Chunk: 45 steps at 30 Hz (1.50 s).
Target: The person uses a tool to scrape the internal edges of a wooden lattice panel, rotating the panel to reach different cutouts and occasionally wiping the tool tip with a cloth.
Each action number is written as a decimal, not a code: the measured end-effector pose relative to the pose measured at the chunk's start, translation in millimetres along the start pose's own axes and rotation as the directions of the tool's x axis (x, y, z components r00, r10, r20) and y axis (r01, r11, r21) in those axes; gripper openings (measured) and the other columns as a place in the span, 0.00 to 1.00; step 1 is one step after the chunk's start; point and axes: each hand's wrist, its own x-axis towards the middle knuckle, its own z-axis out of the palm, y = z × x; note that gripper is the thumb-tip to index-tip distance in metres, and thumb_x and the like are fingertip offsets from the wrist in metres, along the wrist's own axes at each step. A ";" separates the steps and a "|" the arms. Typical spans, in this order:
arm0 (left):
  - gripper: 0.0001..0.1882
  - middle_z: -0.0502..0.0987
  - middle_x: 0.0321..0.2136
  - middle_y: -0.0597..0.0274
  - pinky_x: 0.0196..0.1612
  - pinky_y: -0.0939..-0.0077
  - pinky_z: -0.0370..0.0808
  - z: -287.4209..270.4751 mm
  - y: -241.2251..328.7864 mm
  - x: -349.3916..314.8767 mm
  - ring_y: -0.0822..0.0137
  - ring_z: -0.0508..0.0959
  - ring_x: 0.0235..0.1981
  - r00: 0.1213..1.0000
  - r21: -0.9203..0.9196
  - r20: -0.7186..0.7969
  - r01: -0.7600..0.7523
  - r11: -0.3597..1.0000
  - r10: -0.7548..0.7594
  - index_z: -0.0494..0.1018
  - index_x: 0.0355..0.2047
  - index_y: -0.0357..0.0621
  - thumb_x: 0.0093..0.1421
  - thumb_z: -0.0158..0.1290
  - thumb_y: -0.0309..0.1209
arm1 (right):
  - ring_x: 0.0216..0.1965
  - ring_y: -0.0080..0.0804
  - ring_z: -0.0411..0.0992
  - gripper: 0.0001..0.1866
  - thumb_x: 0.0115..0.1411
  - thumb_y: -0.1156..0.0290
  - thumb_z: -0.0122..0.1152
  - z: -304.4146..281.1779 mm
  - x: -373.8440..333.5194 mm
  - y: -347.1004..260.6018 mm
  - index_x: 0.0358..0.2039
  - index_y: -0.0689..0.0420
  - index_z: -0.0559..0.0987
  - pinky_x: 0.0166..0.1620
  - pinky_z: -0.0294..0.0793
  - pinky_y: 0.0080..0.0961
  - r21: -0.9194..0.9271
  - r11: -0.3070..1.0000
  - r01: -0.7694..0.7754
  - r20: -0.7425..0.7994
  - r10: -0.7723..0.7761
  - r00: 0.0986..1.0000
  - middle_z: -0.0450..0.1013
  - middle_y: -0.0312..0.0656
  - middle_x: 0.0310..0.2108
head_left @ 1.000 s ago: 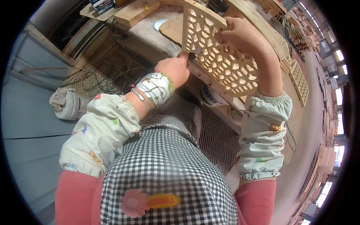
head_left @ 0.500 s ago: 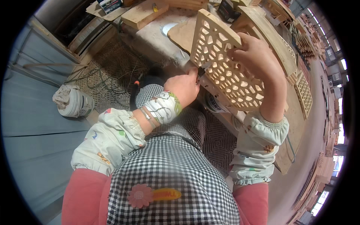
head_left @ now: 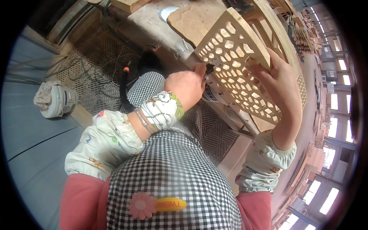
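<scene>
My right hand (head_left: 280, 78) grips the upper right edge of a pale wooden lattice panel (head_left: 245, 28), which is tilted and full of irregular cut-out holes. My left hand (head_left: 186, 88) is closed round a small dark-handled knife (head_left: 209, 69), its tip at the panel's lower left edge. Most of the handle is hidden by the fingers. The panel leans over the workbench (head_left: 149, 23) edge, close to a flat brown board (head_left: 191, 19).
A white bucket (head_left: 69, 100) with a pale lump on top stands at the left. Cables and a black hose with an orange end (head_left: 126, 69) lie over the patterned mat (head_left: 92, 50). Stacked wooden pieces (head_left: 301, 36) fill the right background.
The panel and my right hand have shifted right and down, and the panel leans further over. My left hand stays near the panel's left edge with the knife. The view has turned slightly.
</scene>
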 end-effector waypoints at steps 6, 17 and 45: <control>0.19 0.82 0.21 0.49 0.25 0.54 0.82 -1.3 -11.4 -26.7 0.47 0.85 0.24 0.997 -0.011 0.066 0.044 0.999 -0.044 0.66 0.46 0.41 0.64 0.59 0.39 | 0.22 0.22 0.72 0.15 0.64 0.64 0.64 -1.8 5.8 5.9 0.47 0.60 0.82 0.30 0.71 0.24 0.035 0.996 -0.078 0.071 0.075 0.995 0.78 0.38 0.24; 0.18 0.82 0.27 0.49 0.31 0.54 0.80 -2.6 -53.2 -48.0 0.48 0.85 0.29 0.978 -0.402 0.207 0.082 0.912 0.003 0.67 0.44 0.42 0.65 0.59 0.40 | 0.34 0.22 0.81 0.15 0.63 0.73 0.65 -13.1 11.8 12.2 0.49 0.63 0.83 0.32 0.76 0.19 0.162 0.931 -0.327 0.219 0.289 0.932 0.82 0.39 0.35; 0.22 0.82 0.27 0.47 0.32 0.61 0.79 -4.9 -38.3 -19.7 0.49 0.83 0.26 0.995 -0.594 0.095 0.083 0.800 -0.032 0.72 0.57 0.37 0.71 0.53 0.40 | 0.28 0.21 0.74 0.23 0.65 0.66 0.68 -18.0 9.0 5.4 0.54 0.69 0.79 0.32 0.71 0.20 0.280 0.927 -0.249 0.310 0.159 0.937 0.82 0.42 0.31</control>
